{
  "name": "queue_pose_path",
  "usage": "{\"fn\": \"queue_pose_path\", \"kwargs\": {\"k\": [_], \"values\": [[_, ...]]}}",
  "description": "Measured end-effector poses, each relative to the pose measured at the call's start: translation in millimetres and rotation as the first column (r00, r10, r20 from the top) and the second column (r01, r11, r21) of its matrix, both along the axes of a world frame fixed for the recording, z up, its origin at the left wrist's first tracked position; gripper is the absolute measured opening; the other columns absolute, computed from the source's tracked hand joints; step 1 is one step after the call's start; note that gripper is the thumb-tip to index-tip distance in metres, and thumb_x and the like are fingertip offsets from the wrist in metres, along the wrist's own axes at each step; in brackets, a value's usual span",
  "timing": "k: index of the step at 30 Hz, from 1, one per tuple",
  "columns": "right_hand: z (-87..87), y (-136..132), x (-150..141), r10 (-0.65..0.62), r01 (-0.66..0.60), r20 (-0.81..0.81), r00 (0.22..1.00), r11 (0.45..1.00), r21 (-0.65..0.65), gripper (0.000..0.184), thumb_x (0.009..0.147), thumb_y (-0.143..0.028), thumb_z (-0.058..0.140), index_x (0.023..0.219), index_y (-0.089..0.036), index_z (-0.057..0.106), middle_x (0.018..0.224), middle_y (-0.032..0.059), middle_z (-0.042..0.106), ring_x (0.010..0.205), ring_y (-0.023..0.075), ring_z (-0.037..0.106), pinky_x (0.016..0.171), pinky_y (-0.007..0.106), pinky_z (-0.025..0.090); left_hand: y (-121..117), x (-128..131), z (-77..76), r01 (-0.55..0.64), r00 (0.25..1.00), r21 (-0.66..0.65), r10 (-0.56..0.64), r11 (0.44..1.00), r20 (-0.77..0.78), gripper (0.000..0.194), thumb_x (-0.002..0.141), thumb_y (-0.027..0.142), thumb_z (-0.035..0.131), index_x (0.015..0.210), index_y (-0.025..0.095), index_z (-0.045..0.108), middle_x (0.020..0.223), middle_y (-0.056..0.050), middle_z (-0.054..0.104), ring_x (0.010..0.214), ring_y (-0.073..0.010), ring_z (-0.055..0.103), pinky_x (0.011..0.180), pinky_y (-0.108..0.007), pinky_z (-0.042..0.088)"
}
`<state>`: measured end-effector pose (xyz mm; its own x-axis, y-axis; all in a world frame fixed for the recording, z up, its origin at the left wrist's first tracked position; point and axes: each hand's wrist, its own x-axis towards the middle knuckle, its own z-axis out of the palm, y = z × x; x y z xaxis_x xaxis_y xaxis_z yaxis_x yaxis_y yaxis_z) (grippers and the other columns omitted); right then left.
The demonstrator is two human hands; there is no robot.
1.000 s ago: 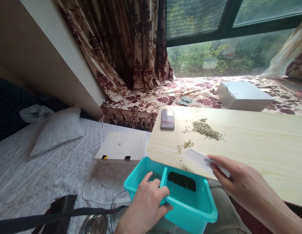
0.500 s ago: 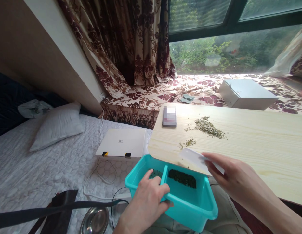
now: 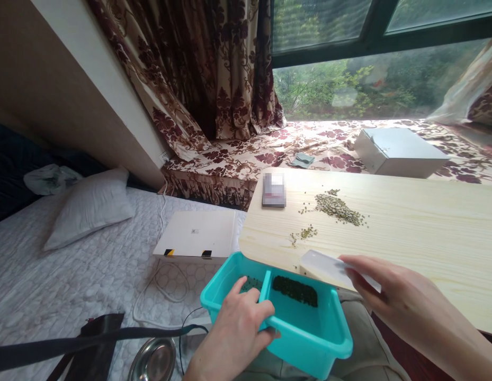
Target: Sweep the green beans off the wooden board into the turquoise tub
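Note:
My left hand (image 3: 243,328) grips the near rim of a turquoise two-compartment tub (image 3: 305,336), with the fingers reaching over the left compartment. Dark green beans (image 3: 295,291) lie along the far side of the right compartment, and a few small ones show in the left. Between the thumb and fingers of my right hand (image 3: 376,283) is a flat white plastic scraper (image 3: 329,266), held low at the table's near edge just beyond the tub. On the wooden table (image 3: 420,233) lie a larger patch of green beans (image 3: 339,208) and a smaller scatter (image 3: 304,234) nearer the tub.
A small blurred box (image 3: 274,190) stands at the table's far left corner. Left of the tub, a white carton (image 3: 196,233), a steel bowl (image 3: 154,360) and a dark strap (image 3: 110,338) lie on the quilted bed (image 3: 98,275). Another white box (image 3: 400,151) sits on the window seat.
My right hand and the scraper have moved a little right and toward me, away from the small bean scatter. My left hand stays on the tub. The view has shifted slightly.

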<state>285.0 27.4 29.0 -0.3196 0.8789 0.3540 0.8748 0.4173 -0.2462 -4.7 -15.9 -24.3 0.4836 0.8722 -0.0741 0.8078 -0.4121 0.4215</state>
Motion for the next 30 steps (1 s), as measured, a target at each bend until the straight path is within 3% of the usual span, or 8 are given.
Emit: {"fn": "queue_pose_path", "kwargs": {"k": [12, 16, 19, 26, 30], "values": [[-6.2, -2, -11, 0.035, -0.037, -0.083, 0.996, 0.999, -0.025, 0.029, 0.092, -0.029, 0.049, 0.094, -0.028, 0.078, 0.083, 0.0019, 0.081, 0.063, 0.0198, 0.075, 0.048, 0.025, 0.054, 4, 2, 1.0, 0.009, 0.999, 0.0, -0.009, 1.0, -0.032, 0.025, 0.076, 0.034, 0.091, 0.082, 0.023, 0.069, 0.077, 0.003, 0.059, 0.081, -0.0185, 0.065, 0.117, -0.052, 0.037], [-1.6, -5, -4, 0.085, -0.089, -0.127, 0.988, 0.996, -0.026, 0.029, 0.094, -0.031, 0.049, 0.095, -0.029, 0.078, 0.085, 0.0004, 0.081, 0.064, 0.0176, 0.075, 0.051, 0.022, 0.056, 2, 1, -14.0, 0.028, 0.998, 0.042, -0.026, 0.999, -0.049, 0.032, 0.071, 0.042, 0.094, 0.082, 0.023, 0.07, 0.076, 0.003, 0.059, 0.079, -0.0199, 0.065, 0.114, -0.054, 0.041], [-1.1, 1, 15, 0.013, -0.006, -0.111, 0.994, 0.998, 0.061, 0.03, 0.094, -0.035, 0.05, 0.094, -0.029, 0.079, 0.082, 0.0013, 0.081, 0.061, 0.0199, 0.075, 0.047, 0.025, 0.055, 2, 6, -27.8, 0.068, 0.996, 0.062, -0.065, 0.996, -0.057, 0.034, 0.072, 0.049, 0.091, 0.083, 0.024, 0.07, 0.076, 0.003, 0.06, 0.079, -0.0205, 0.065, 0.112, -0.056, 0.042], [-22.5, 30, 39, -0.174, 0.18, -0.073, 0.982, 0.981, 0.078, 0.029, 0.088, -0.034, 0.053, 0.095, -0.029, 0.081, 0.084, 0.0014, 0.081, 0.07, 0.0232, 0.077, 0.052, 0.027, 0.057, 6, 28, -39.2, 0.147, 0.986, 0.052, -0.142, 0.988, -0.091, 0.038, 0.076, 0.06, 0.085, 0.087, 0.025, 0.073, 0.076, 0.002, 0.061, 0.075, -0.0189, 0.063, 0.111, -0.054, 0.043], [-30.0, 43, 29, -0.183, 0.186, -0.044, 0.982, 0.98, 0.069, 0.029, 0.087, -0.029, 0.054, 0.099, -0.032, 0.081, 0.086, 0.0, 0.081, 0.071, 0.0211, 0.077, 0.055, 0.026, 0.056, 10, 32, -61.4, 0.235, 0.966, 0.092, -0.223, 0.968, -0.129, 0.039, 0.078, 0.062, 0.081, 0.088, 0.026, 0.072, 0.075, 0.003, 0.059, 0.073, -0.0183, 0.062, 0.109, -0.052, 0.046]]}}
